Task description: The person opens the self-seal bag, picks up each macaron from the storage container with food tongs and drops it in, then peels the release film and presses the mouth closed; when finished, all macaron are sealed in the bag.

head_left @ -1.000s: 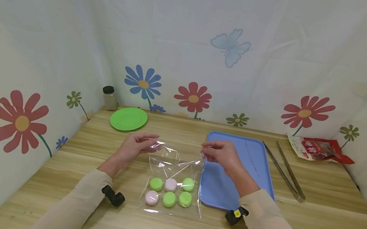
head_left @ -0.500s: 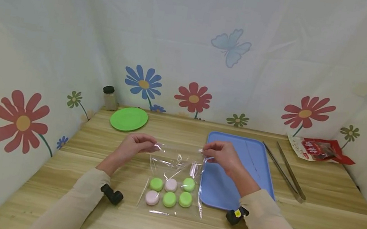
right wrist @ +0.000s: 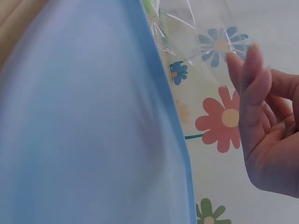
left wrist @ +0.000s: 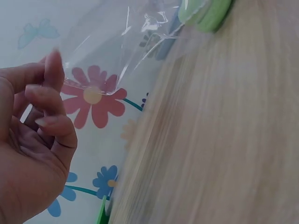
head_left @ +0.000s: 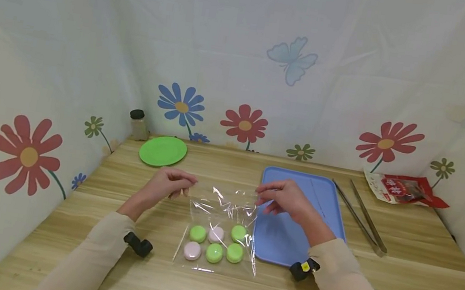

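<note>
A clear plastic bag (head_left: 223,209) lies on the wooden table with several green and pale pink macarons (head_left: 214,252) in two rows inside it. Its far edge, where the film is raised, has a hand at either corner. My left hand (head_left: 165,186) pinches the left corner between thumb and forefinger; the left wrist view shows the film (left wrist: 107,60) meeting those fingertips, other fingers loosely bent. At the right corner my right hand (head_left: 285,200) pinches the film by its fingertips, above the edge of a blue tray (head_left: 285,243). In the right wrist view, the bag (right wrist: 205,28) stretches from these fingertips.
Metal tongs (head_left: 367,223) lie right of the tray, with a red and white snack packet (head_left: 406,190) behind them. At the back left are a green plate (head_left: 163,151) and a black-capped jar (head_left: 139,126). A flower-printed cloth (head_left: 333,105) encloses the table's back and sides.
The bag's far edge has been drawn flatter and straighter between the hands. Both hands have shifted only slightly, with some fingers spreading looser. The macarons stay in place.
</note>
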Demonstrator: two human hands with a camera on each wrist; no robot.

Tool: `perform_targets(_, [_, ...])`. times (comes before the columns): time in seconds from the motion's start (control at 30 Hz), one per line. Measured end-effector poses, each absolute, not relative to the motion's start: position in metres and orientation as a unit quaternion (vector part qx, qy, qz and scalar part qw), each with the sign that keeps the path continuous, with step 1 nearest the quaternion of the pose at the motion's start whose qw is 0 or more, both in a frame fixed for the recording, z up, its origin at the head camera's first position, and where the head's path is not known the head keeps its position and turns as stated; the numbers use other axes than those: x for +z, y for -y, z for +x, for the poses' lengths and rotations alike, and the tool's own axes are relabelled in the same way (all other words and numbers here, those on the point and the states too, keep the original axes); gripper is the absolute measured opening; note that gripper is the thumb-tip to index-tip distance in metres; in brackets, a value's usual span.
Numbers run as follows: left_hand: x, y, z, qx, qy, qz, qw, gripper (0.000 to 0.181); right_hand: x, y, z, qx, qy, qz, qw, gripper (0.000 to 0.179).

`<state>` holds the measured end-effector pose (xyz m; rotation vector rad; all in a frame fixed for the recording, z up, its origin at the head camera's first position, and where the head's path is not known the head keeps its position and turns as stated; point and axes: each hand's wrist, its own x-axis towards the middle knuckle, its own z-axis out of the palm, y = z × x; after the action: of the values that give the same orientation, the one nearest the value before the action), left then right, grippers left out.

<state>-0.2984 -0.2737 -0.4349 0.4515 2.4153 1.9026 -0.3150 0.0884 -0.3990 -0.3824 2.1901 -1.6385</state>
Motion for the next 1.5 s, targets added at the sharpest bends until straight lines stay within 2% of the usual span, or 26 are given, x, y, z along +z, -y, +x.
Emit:
perform_targets(0.17, [-0.435,0.273,-0.298,0.631,-0.760,0.151,0.038,0.023,-0.399,-0.092,-0.317,-0.581,-0.768,-0.155,0.220,0.033])
perform_targets(0.33, [-0.435,0.271,-0.296,0.638,-0.755,0.147,0.041,0.026,-0.400,-0.093,-0.319,-0.588,-0.761,-0.155,0.227,0.037])
perform_targets(0.57, [-0.435,0.265,-0.301,0.627,-0.773,0.093,0.020,0.034,-0.398,-0.084,-0.314,-0.572,-0.790,-0.134,0.177,0.034])
perform_targets(0.77, [-0.431,0.262,-0.300,0.621,-0.782,0.053,0.035,0.054,-0.399,-0.080,-0.313,-0.557,-0.811,-0.108,0.142,0.049])
perform_targets(0.9, [-0.430,0.264,-0.298,0.592,-0.803,0.048,0.054,0.047,-0.403,-0.082,-0.313,-0.545,-0.817,-0.104,0.158,0.040])
perform_targets(1.03, [-0.429,0.264,-0.297,0.573,-0.817,0.046,0.050,0.036,-0.404,-0.084,-0.313,-0.537,-0.820,-0.111,0.167,0.035])
perform_targets(1.33, [-0.424,0.257,-0.293,0.560,-0.827,0.043,0.010,0.035,-0.399,-0.080,-0.310,-0.479,-0.863,-0.136,0.092,0.019])
perform_targets(1.5, [-0.425,0.255,-0.291,0.577,-0.815,0.041,0.011,0.032,-0.400,-0.079,-0.309,-0.486,-0.860,-0.126,0.087,0.018])
